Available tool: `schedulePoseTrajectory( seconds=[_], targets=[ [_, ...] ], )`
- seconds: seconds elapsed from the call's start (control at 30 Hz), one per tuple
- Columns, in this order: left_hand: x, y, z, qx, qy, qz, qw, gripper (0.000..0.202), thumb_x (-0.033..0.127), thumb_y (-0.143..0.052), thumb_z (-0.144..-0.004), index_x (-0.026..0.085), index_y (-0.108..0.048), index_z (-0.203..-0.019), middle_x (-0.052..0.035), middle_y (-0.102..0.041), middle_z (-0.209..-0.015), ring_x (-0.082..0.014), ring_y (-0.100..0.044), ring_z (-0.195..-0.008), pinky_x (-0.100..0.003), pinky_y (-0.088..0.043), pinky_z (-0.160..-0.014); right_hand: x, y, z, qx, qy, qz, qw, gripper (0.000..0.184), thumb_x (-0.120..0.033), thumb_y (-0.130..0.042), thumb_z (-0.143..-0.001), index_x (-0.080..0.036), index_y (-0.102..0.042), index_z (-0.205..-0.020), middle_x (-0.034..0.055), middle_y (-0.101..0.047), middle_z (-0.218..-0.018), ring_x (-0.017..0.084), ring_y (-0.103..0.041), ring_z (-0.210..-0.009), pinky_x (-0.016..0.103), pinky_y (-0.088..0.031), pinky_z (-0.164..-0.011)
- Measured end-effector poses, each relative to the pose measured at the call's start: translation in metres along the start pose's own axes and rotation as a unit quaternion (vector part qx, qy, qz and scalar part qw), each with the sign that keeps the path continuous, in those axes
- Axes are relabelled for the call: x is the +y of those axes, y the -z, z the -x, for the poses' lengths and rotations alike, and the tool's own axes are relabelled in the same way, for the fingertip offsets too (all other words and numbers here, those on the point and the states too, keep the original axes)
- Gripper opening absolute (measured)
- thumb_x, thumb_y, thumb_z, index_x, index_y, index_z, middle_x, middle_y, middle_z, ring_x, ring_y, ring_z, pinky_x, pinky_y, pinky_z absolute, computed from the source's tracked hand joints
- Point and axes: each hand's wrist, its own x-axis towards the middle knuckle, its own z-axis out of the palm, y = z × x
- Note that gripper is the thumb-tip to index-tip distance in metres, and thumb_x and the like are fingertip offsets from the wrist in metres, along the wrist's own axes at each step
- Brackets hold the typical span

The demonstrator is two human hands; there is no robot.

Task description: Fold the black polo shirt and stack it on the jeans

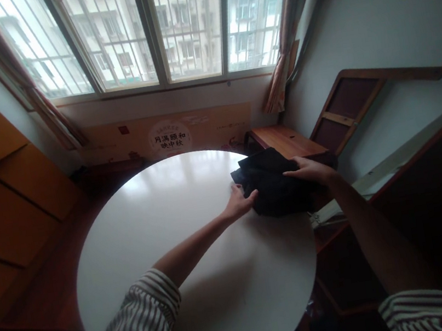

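Observation:
A bundle of folded black cloth (276,185) is at the right far side of the round white table (170,217), partly past its edge. It looks like a garment, but its kind is too dark to make out. My left hand (241,201) grips its left side, thumb on top and fingers curled at the edge. On the opposite side, my right hand (311,170) holds the cloth with the thumb and fingers over its upper right part. Some fingertips are hidden by the fabric.
Behind the table's right edge stands a wooden stool-like piece (288,141). A wooden-framed panel (349,105) leans on the right wall. Orange cabinets (10,202) line the left. A printed banner box (202,127) lies under the barred window (184,27).

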Motion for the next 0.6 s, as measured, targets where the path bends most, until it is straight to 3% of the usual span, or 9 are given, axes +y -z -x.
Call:
schedulePoseTrajectory(
  seconds=[0.03,0.1,0.17,0.27,0.37,0.47,0.6],
  targets=[
    [0.006,-0.002,0.002,0.023,-0.076,-0.07,0.994,0.061,0.045,-0.063,-0.089,0.014,-0.04,-0.135,-0.0204,-0.053,-0.129,-0.0319,-0.053,-0.122,-0.046,-0.044,-0.104,-0.005,0.0,-0.004,0.025,0.026,0.049,0.998,0.063,-0.037,-0.073,-0.079,-0.013,-0.055,-0.135,0.0187,-0.062,-0.131,0.034,-0.057,-0.122,0.046,-0.045,-0.104],
    [0.017,-0.01,0.005,0.028,-0.227,-0.191,0.955,0.048,0.041,-0.048,-0.097,0.014,-0.044,-0.136,-0.0206,-0.047,-0.14,-0.0318,-0.041,-0.135,-0.047,-0.033,-0.114,-0.022,-0.005,-0.013,0.048,0.093,0.115,0.988,0.064,-0.041,-0.065,-0.086,-0.014,-0.05,-0.142,0.0183,-0.051,-0.145,0.034,-0.045,-0.136,0.046,-0.033,-0.115],
    [0.025,-0.024,0.004,-0.012,-0.306,-0.277,0.911,0.049,0.041,-0.041,-0.099,0.013,-0.045,-0.139,-0.0205,-0.043,-0.147,-0.0333,-0.033,-0.141,-0.051,-0.025,-0.117,-0.041,-0.018,-0.023,0.007,0.15,0.152,0.977,0.06,-0.046,-0.053,-0.093,-0.023,-0.044,-0.148,0.0105,-0.042,-0.154,0.03,-0.035,-0.143,0.046,-0.024,-0.119],
    [0.021,-0.048,0.0,-0.043,-0.306,-0.368,0.877,0.063,0.05,-0.043,-0.097,0.01,-0.039,-0.146,-0.0244,-0.037,-0.152,-0.0394,-0.026,-0.145,-0.062,-0.019,-0.116,-0.057,-0.046,-0.033,-0.058,0.163,0.203,0.964,0.057,-0.054,-0.042,-0.096,-0.037,-0.039,-0.15,0.0013,-0.037,-0.158,0.032,-0.027,-0.146,0.059,-0.014,-0.118],
    [0.005,-0.063,0.0,-0.039,-0.301,-0.407,0.861,0.071,0.055,-0.045,-0.096,0.012,-0.034,-0.151,-0.0257,-0.036,-0.153,-0.0407,-0.024,-0.146,-0.062,-0.02,-0.115,-0.054,-0.069,-0.041,-0.066,0.141,0.224,0.962,0.06,-0.06,-0.037,-0.095,-0.04,-0.034,-0.152,-0.0001,-0.027,-0.162,0.036,-0.015,-0.15,0.069,-0.003,-0.114],
    [-0.008,-0.07,0.005,-0.029,-0.306,-0.421,0.853,0.073,0.057,-0.045,-0.095,0.015,-0.032,-0.154,-0.0242,-0.036,-0.154,-0.0403,-0.023,-0.147,-0.059,-0.024,-0.115,-0.048,-0.079,-0.049,-0.066,0.125,0.24,0.961,0.06,-0.061,-0.032,-0.096,-0.04,-0.032,-0.153,-0.0006,-0.018,-0.164,0.038,-0.008,-0.15,0.072,0.002,-0.111],
    [-0.009,-0.072,0.014,-0.028,-0.31,-0.438,0.843,0.075,0.058,-0.045,-0.095,0.014,-0.031,-0.154,-0.0251,-0.033,-0.155,-0.0418,-0.025,-0.146,-0.057,-0.026,-0.114,-0.057,-0.081,-0.059,-0.077,0.094,0.256,0.959,0.058,-0.063,-0.03,-0.096,-0.045,-0.035,-0.15,-0.0027,-0.019,-0.164,0.043,-0.009,-0.148,0.078,0.005,-0.106]
  ],
)
